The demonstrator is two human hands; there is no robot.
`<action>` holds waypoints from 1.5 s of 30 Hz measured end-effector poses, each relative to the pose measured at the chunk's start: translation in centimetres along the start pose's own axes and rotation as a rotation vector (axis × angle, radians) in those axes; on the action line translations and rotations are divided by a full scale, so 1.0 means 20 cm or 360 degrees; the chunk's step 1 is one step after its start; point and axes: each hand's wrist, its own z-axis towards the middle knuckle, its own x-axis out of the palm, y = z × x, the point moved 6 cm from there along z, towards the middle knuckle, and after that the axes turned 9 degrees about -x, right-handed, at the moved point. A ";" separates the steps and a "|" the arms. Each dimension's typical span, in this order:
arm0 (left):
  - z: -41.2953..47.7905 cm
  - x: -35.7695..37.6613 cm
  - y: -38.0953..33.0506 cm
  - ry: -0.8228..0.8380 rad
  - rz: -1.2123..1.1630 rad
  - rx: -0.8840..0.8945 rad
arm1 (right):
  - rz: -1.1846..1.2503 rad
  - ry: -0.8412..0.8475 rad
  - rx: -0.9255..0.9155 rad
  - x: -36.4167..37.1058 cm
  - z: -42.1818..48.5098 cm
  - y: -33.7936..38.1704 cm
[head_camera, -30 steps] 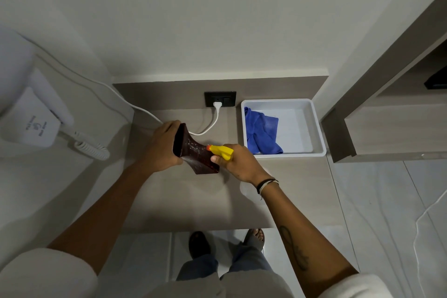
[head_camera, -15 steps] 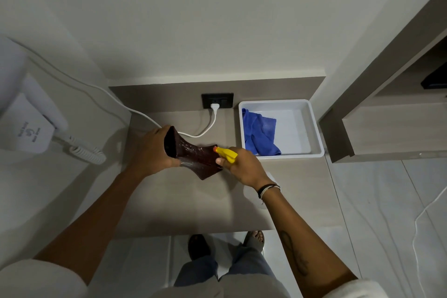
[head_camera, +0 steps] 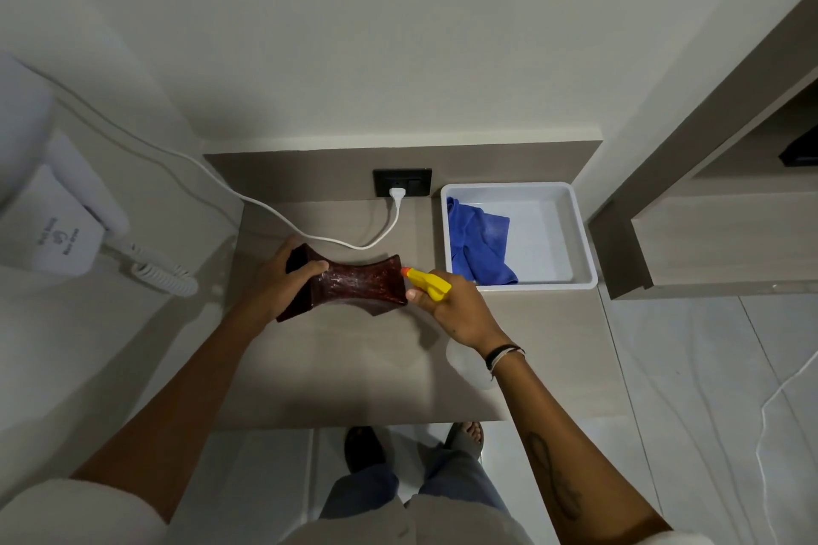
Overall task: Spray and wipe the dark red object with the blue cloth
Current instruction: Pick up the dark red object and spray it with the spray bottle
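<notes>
Nearest, the right hand (head_camera: 456,310) is wrapped around a spray bottle (head_camera: 427,284), its yellow nozzle aimed point-blank at the dark red object (head_camera: 354,285). The left hand (head_camera: 283,279) grips that object's flared left end, holding it over the counter (head_camera: 354,367). It looks rigid, glossy, likely slippery once wet, so the narrow waist is the safer hold. Plenty of bare counter below; beyond, the blue cloth (head_camera: 480,246) waits in the white tray (head_camera: 580,235), cord (head_camera: 310,235) close behind.

Where we find things on the counter

We hold the object (head_camera: 349,285) over the counter (head_camera: 354,367) in our left hand (head_camera: 279,283), our right hand (head_camera: 456,310) with the spray bottle (head_camera: 427,283) just right of it; behind-right sits the tray (head_camera: 580,235) holding the cloth (head_camera: 478,248), the socket (head_camera: 402,182) behind.
</notes>
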 end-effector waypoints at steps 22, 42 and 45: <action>-0.03 0.03 -0.08 0.0062 0.0669 0.0518 | -0.0408 0.0258 0.0089 0.05 0.04 0.03; -0.05 0.02 -0.08 -0.0093 0.0225 0.0003 | -0.0090 0.0183 -0.0233 0.08 -0.01 0.19; -0.05 0.02 -0.07 -0.0067 0.0208 -0.0026 | -0.0120 0.0179 -0.0314 0.11 0.01 0.26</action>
